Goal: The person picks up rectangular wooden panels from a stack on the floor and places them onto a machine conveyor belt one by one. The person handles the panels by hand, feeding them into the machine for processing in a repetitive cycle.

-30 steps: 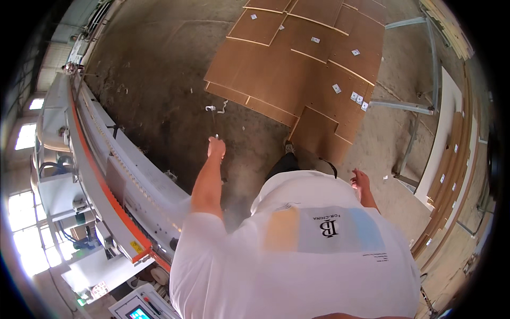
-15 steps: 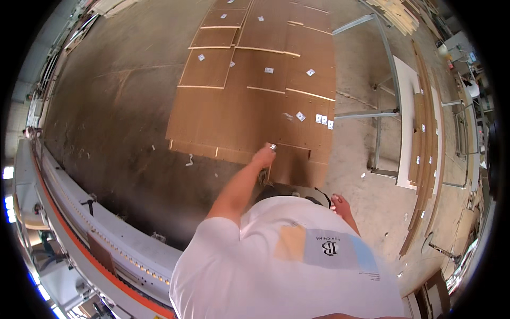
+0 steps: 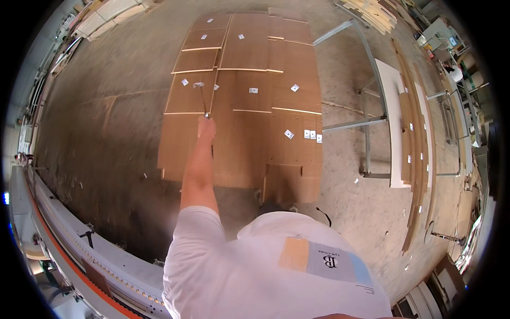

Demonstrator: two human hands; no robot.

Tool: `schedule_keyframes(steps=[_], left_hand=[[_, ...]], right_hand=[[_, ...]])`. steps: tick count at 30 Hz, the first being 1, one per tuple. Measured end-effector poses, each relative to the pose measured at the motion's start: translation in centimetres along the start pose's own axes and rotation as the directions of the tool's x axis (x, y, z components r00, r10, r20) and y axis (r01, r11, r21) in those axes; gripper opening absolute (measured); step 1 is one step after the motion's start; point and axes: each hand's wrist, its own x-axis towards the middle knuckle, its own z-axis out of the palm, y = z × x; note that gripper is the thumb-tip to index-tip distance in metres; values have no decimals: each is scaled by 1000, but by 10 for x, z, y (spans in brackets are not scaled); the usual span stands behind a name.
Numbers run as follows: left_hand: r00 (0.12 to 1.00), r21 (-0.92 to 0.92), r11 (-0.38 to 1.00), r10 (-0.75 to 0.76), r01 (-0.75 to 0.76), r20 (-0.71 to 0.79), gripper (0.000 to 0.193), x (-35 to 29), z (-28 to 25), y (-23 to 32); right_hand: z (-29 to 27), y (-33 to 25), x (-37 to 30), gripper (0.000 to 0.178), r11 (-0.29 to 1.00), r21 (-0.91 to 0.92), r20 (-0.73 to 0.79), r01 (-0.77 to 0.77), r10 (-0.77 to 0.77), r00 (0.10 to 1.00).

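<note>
My left hand (image 3: pixel 206 128) is closed around the near end of a thin rod-like tool (image 3: pixel 202 98), my arm stretched forward. The tool has a shiny metal part by my fingers and a pale, blurred far end; its exact kind I cannot make out. It reaches over a broad flat layer of brown wood panels (image 3: pixel 212 154), laid edge to edge. That far end lies over a panel (image 3: pixel 178 101) at the left, between two small white labels (image 3: pixel 185 82). Whether it touches the surface is unclear. My right hand is out of view.
Metal frames (image 3: pixel 355 123) stand right of the panels, with long brown boards (image 3: pixel 417 138) and a white board (image 3: pixel 390 127) beyond. A long machine (image 3: pixel 106 266) with an orange strip runs along the lower left. Pale boards (image 3: pixel 109 18) lie at the far left.
My left hand has moved forward and left with the tool, from the panels' near edge to the left panels. My right hand has left the view. The view has shifted slightly.
</note>
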Motion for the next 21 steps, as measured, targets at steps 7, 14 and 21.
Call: schedule_keyframes(steps=[7, 14, 21], left_hand=[[955, -211, 936, 295, -281, 37, 40, -1, 69, 100], [895, -228, 922, 366, -312, 256, 41, -94, 117, 160], [885, -60, 946, 319, -318, 338, 40, -123, 139, 40]], right_hand=[[21, -125, -12, 43, 982, -188, -3, 23, -25, 1000], [29, -155, -2, 39, 984, -176, -15, -32, 29, 999], [20, -78, 24, 42, 976, -203, 132, 79, -53, 990]])
